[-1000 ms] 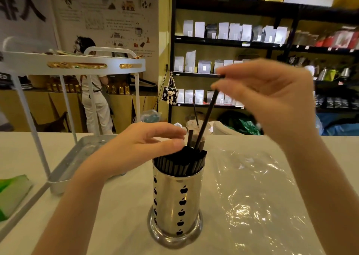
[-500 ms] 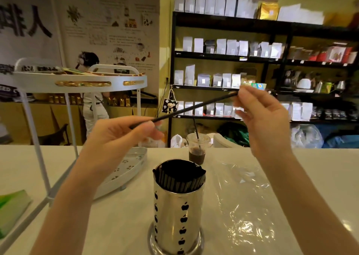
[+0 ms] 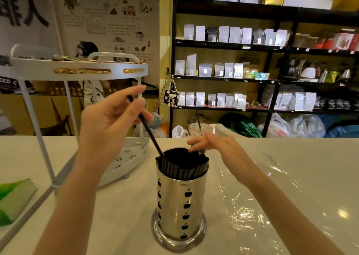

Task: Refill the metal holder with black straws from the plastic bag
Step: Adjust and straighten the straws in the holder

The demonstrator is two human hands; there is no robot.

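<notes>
Head view: the left hand (image 3: pixel 114 116) pinches a single black straw (image 3: pixel 148 128) near its upper end between thumb and fingers, the straw slanting down so that its lower tip meets the left rim of the metal holder (image 3: pixel 179 202). The right hand (image 3: pixel 217 146) is spread, clasping nothing, its fingertips (image 3: pixel 191 144) over the far rim above the packed straws (image 3: pixel 182 163).

The holder stands upright on the white counter (image 3: pixel 126 212), already crowded with straws to its brim. The plastic bag (image 3: pixel 250 198) lies flat just right of the holder and looks empty, though glare prevents certainty.

Assessment of handling: the straw appears light, thin and smooth, stiff enough to push but liable to buckle if forced into a tight bundle. A hold nearer the middle would give steadier guidance. The holder, a tall cylinder on a broader base, seems stable against light pushes.

Surroundings: a white tiered rack (image 3: pixel 77 70) stands at left, its lower tray (image 3: pixel 136 149) close behind the holder. An iced drink cup (image 3: pixel 199 130) sits just beyond the right hand. Neither obstructs the insertion. The chief hindrance is the dense packing itself, leaving little gap at the rim.
</notes>
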